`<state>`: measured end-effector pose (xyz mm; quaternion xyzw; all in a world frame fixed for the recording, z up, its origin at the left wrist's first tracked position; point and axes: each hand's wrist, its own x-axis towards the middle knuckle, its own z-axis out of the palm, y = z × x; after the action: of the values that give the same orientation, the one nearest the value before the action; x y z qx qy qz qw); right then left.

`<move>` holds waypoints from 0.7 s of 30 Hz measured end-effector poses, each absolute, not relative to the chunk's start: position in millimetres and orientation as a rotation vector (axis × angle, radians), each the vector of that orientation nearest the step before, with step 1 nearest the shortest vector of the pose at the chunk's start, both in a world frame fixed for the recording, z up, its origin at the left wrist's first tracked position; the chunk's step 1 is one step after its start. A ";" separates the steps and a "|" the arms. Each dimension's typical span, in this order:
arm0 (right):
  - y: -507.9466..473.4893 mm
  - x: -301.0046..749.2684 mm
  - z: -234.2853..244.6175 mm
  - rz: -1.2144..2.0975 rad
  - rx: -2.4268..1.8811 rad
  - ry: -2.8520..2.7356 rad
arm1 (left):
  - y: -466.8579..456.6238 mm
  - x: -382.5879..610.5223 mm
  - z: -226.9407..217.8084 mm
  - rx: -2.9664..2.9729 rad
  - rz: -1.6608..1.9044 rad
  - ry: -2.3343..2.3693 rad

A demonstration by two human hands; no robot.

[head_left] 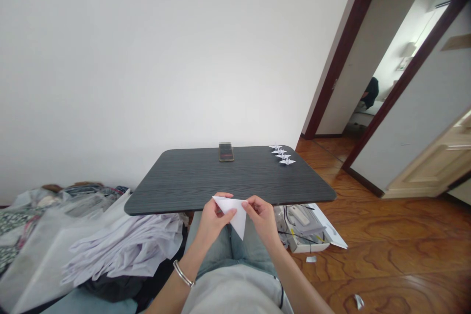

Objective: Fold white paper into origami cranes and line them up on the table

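A phone (226, 155) lies near the far edge of the dark table (198, 176), four paper cranes (283, 157) line the right side, and a box of cables (311, 247) sits below. My left hand (211, 221) pinches the white paper triangle (238, 216) under its thumb; my right hand (263, 216) grips its upper right corner, above my lap (217, 251).

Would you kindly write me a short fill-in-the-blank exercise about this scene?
1. The left hand and right hand hold a white triangle made of ____.
2. The silver bracelet is worn on the person's ____ side.
3. The dark tabletop carries ____ small white folded figures.

Missing words: paper; left; four.
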<state>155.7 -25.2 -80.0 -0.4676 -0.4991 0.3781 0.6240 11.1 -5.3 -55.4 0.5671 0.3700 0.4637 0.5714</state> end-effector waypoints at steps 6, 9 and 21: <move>-24.7 157.4 -79.4 0.856 -1.092 -1.164 | -5.7 9.8 -56.2 1.329 1.135 0.810; -24.5 157.8 -79.1 0.861 -1.079 -1.168 | -5.5 10.1 -55.4 1.355 1.141 0.818; -23.9 158.1 -79.1 0.833 -1.125 -1.165 | -4.5 10.2 -55.4 1.342 1.148 0.820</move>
<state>158.1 -23.9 -79.1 -0.4879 -0.5052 0.3613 0.6133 10.2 -4.5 -55.4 0.5701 0.3481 0.4875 0.5623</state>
